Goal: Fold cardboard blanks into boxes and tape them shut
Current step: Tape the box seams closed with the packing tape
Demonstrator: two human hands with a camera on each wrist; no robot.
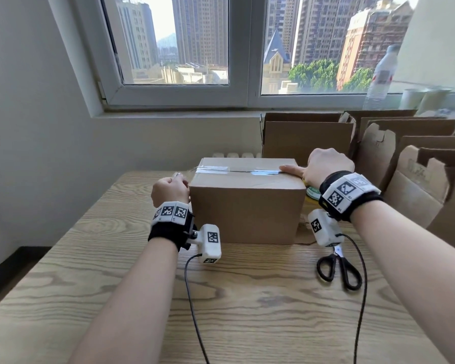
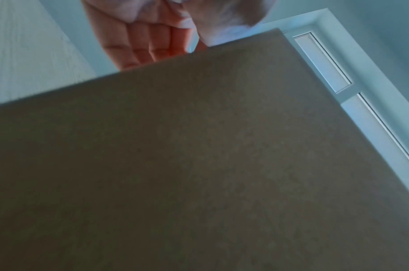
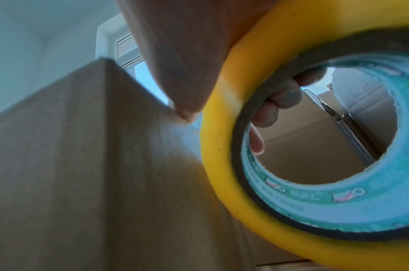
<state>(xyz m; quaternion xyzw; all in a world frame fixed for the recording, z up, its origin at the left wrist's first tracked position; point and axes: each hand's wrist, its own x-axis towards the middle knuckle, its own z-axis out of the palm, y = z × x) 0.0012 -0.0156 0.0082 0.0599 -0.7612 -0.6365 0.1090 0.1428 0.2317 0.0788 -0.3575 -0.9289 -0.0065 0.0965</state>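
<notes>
A shut brown cardboard box (image 1: 247,206) stands in the middle of the wooden table (image 1: 90,271). A strip of clear tape (image 1: 237,169) runs along its top seam. My left hand (image 1: 171,189) is at the box's upper left edge, fingers curled, and seems to pinch the tape's loose end. My right hand (image 1: 323,166) is at the upper right edge, its thumb lying flat on the tape. Its fingers (image 3: 277,102) hook through the teal core of a yellow tape roll (image 3: 221,146) beside the box (image 3: 82,165). In the left wrist view the box's side (image 2: 198,165) fills the frame below the curled fingers (image 2: 140,36).
Black-handled scissors (image 1: 338,269) lie on the table near my right forearm. Several open, folded-up boxes (image 1: 307,137) stand at the back right. A water bottle (image 1: 381,74) and pale cups (image 1: 426,97) are on the windowsill. A wall closes the left side.
</notes>
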